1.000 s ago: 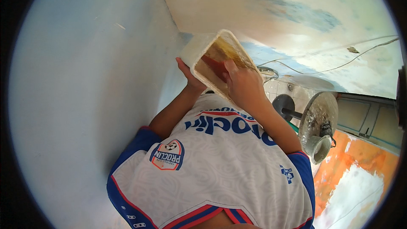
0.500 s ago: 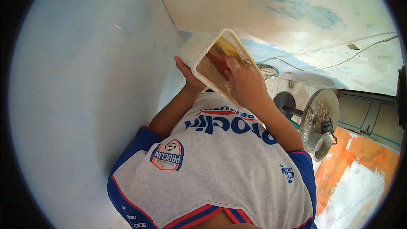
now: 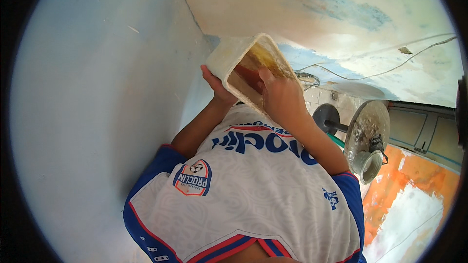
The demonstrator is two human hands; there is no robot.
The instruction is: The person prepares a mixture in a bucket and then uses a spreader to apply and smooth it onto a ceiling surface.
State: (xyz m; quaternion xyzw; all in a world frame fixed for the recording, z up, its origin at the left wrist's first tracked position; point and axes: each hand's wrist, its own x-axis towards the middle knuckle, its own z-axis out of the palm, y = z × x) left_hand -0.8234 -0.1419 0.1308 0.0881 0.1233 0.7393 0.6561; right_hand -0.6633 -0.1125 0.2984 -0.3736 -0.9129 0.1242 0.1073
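An off-white, square-mouthed plastic tub is tilted in front of my chest, its opening facing me. Yellowish and whitish residue coats its inner walls. My left hand supports the tub from its left side, with the thumb up along the outside and the other fingers hidden behind it. Reaching into the mouth, my right hand is closed around a flat reddish-brown scraper. Much of the scraper lies inside the tub, and its far end is hidden.
A pale blue wall stands close on my left, meeting a patchy wall ahead. A thin cable runs along it. To the right are a round splattered tabletop, a grey container and an orange-and-white painted surface.
My right hand and the scraper have shifted slightly inside the tub. The left hand keeps its hold, and the tub stays almost in place.
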